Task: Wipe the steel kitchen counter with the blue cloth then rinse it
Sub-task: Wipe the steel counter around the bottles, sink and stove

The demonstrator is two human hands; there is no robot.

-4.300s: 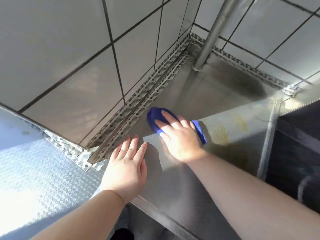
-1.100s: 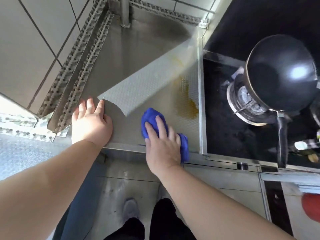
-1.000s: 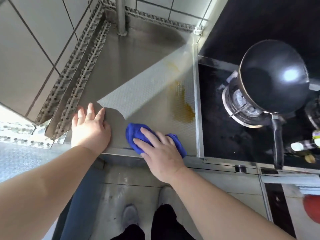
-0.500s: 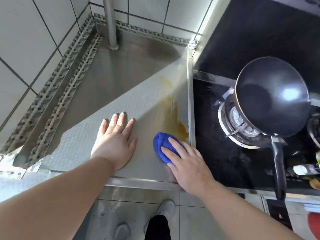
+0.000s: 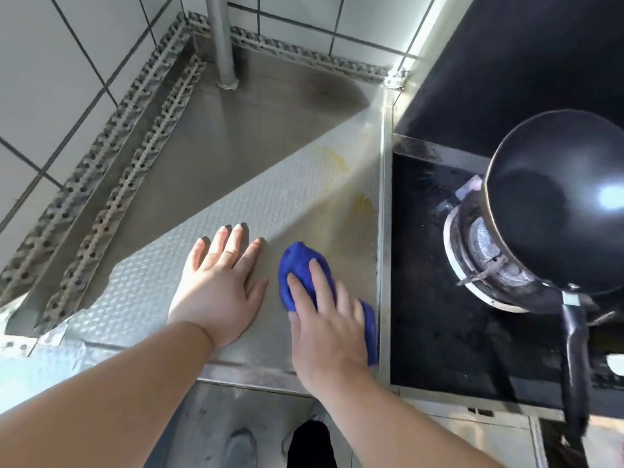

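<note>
You pressed the blue cloth (image 5: 305, 265) flat under your right hand (image 5: 329, 319), fingers straight on top of it rather than curled round it, low and right of centre in the frame on the steel worktop (image 5: 270, 204). Your left hand (image 5: 219, 285) lay open, palm down, just beside it. The cloth was bunched, vivid blue, soft and light; it would likely fold or slip under uneven pressure, so a flat palm over its middle suits it. Yellowish stains (image 5: 363, 204) remained above it, near the worktop's right edge.
</note>
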